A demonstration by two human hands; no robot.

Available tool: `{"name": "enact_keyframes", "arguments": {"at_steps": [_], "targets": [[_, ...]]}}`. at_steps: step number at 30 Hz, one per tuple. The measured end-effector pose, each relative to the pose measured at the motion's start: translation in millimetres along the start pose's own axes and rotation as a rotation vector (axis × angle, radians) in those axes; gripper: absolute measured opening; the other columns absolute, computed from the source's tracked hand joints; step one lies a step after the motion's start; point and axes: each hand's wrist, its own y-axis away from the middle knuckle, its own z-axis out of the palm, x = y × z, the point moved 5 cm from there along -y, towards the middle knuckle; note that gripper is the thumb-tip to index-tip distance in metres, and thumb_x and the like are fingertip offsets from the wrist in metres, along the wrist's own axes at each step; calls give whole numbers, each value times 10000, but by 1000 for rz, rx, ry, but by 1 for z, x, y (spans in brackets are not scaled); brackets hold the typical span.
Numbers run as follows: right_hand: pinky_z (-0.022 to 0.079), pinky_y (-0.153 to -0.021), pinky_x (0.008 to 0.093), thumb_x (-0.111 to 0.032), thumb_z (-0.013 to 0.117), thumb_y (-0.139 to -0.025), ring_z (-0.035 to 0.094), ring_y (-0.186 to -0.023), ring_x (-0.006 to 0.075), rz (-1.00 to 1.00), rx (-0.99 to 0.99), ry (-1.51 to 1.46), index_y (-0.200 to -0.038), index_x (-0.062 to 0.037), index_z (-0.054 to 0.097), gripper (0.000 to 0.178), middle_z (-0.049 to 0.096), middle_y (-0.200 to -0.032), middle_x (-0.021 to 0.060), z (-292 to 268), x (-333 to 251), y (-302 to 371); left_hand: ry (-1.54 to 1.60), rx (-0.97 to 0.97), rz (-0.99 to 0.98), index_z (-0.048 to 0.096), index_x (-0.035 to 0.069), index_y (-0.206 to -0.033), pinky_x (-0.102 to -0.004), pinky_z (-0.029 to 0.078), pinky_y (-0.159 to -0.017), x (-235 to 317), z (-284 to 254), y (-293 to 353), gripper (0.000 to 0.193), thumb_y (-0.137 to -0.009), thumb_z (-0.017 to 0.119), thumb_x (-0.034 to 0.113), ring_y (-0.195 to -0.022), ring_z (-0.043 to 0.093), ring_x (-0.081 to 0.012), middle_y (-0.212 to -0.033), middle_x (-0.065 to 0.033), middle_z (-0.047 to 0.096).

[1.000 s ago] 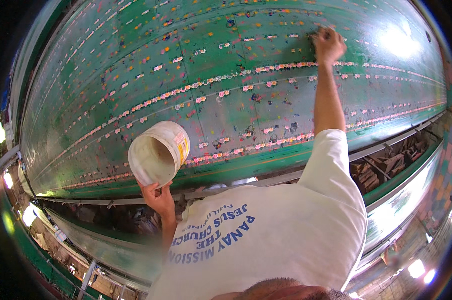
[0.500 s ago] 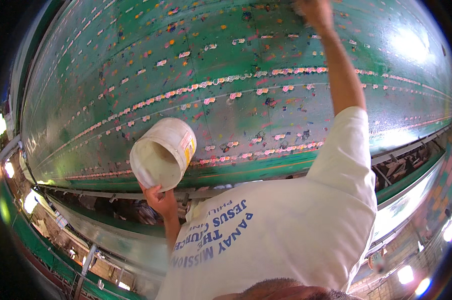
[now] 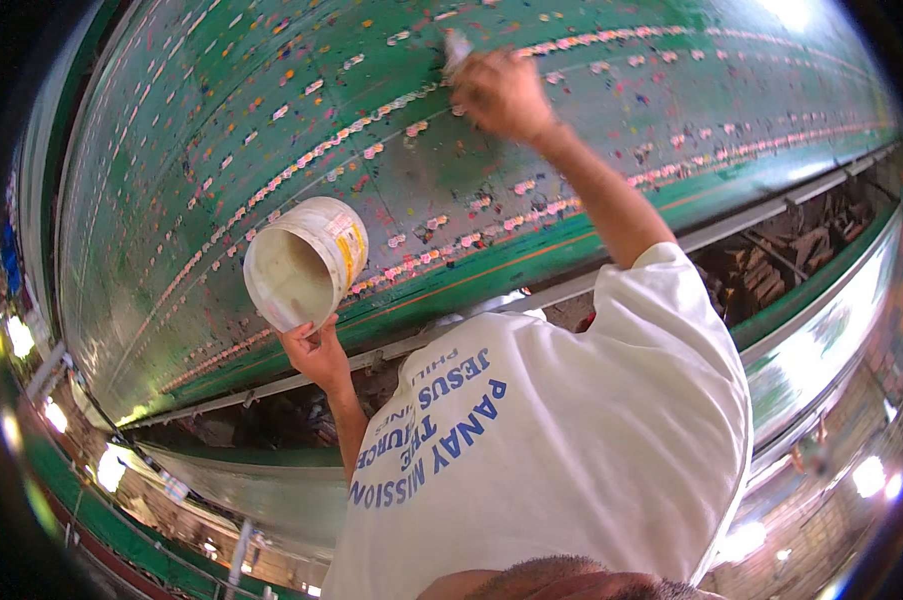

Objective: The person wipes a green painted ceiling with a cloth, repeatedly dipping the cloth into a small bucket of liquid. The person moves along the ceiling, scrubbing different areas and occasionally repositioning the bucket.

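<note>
My left hand grips the lower rim of a white plastic bucket with a yellow label. The bucket is tilted so its mouth faces me, and a pale film coats the inside. My right hand is closed around a small pale brush, blurred, its end at the green surface. Beneath both hands stretches a long green printing table, wet-looking, spotted with coloured marks and rows of small pink and white prints.
A metal rail runs along the table's near edge. Below it an open shelf holds broken wood pieces. Another long pale table lies behind me, and a green rail stands at lower left.
My right hand has swept from the far upper edge leftward and nearer with the brush. The bucket in my left hand sits slightly further left and up in view.
</note>
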Motion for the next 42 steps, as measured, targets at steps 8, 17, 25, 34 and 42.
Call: {"name": "enact_keyframes", "arguments": {"at_steps": [8,17,25,34,42], "targets": [[411,-1121,545,-394,808,-947,600,-1313,271,112,-21,221,-1295,-315,746,363,688,-1375,-14,-67,37,117,-85,10,74,575,0,-1009,-317,618,-726,16,2,0,410,-856,948,75,-978,671,-204,-1103,-121,624],[352,-1169,575,-572,680,-1004,571,-1377,288,815,248,499,-1336,-319,730,421,664,-1440,39,-161,206,203,156,57,-4,607,-35,-980,-318,613,-854,-15,-16,10,328,-879,916,9,-905,731,-172,-991,-128,738],[369,-1153,564,-523,720,-974,580,-1345,343,834,236,545,-1334,-274,732,438,666,-1406,126,-102,138,210,278,115,-99,647,-11,-1008,-310,598,-918,-48,-100,19,279,-885,898,-22,-1007,747,-167,-1086,-143,784],[445,-1044,549,-332,770,-924,657,-1183,307,415,313,418,-1223,-280,776,303,719,-1245,68,60,-212,131,313,192,-152,637,-17,-979,-361,615,-970,-180,-227,-19,308,-857,920,-18,-1103,733,-215,-1174,-148,755],[436,-988,674,-350,716,-948,544,-1290,433,175,-38,129,-1254,-288,731,313,645,-1369,18,267,-506,34,288,256,-7,671,-14,-987,-352,623,-931,-259,-336,-42,254,-887,903,6,-1071,750,-218,-1136,-146,777]]}}
